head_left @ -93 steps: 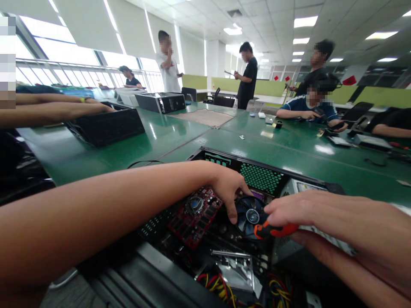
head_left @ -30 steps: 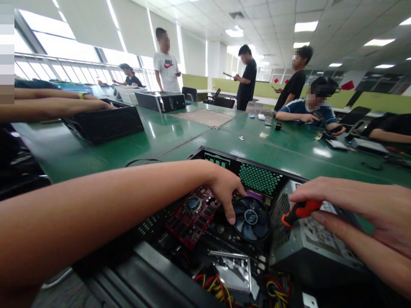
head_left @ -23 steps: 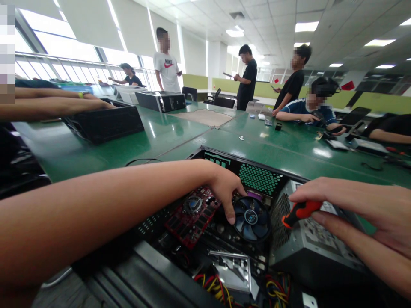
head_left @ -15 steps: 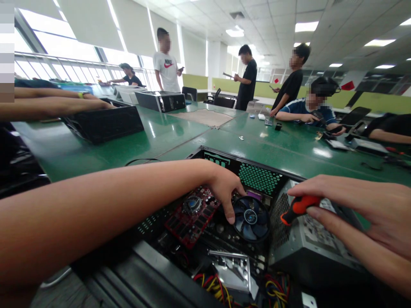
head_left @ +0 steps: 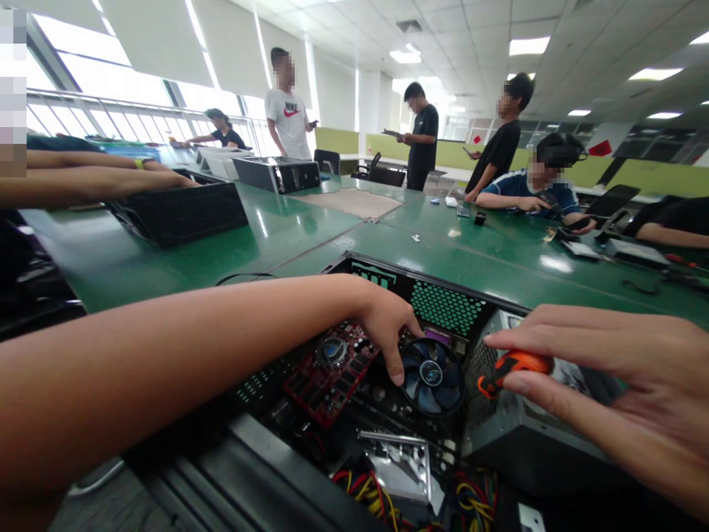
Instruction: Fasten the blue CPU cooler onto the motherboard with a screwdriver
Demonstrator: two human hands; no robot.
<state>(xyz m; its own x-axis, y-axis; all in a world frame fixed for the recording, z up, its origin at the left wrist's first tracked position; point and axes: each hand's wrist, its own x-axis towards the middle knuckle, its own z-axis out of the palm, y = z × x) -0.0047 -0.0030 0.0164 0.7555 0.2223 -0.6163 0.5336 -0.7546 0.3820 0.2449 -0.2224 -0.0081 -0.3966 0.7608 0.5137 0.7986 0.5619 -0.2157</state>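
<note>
An opened black computer case (head_left: 498,301) lies in front of me. Inside it, my left hand (head_left: 391,325) has thumb and fingers around the rim of a round black cooling fan (head_left: 432,375). My right hand (head_left: 603,369) pinches the orange and black handle of a screwdriver (head_left: 518,366) between thumb and fingers, over the power supply (head_left: 509,428); its shaft cannot be made out. Left of the fan sits a red graphics card (head_left: 332,373), partly under my left forearm. A silvery metal bracket (head_left: 402,465) lies nearer me, beside red and yellow cables (head_left: 368,495).
The case rests on a green table (head_left: 310,247). Another person's arms (head_left: 100,177) reach into a second black case (head_left: 182,214) at the left. Across the table a person in blue (head_left: 521,192) handles a dark tool. Several people stand or sit farther back.
My right hand has turned the screwdriver handle and shifted slightly left with it, fingers now straighter. My left hand stays on the fan. A standing person in the back has moved a little left.
</note>
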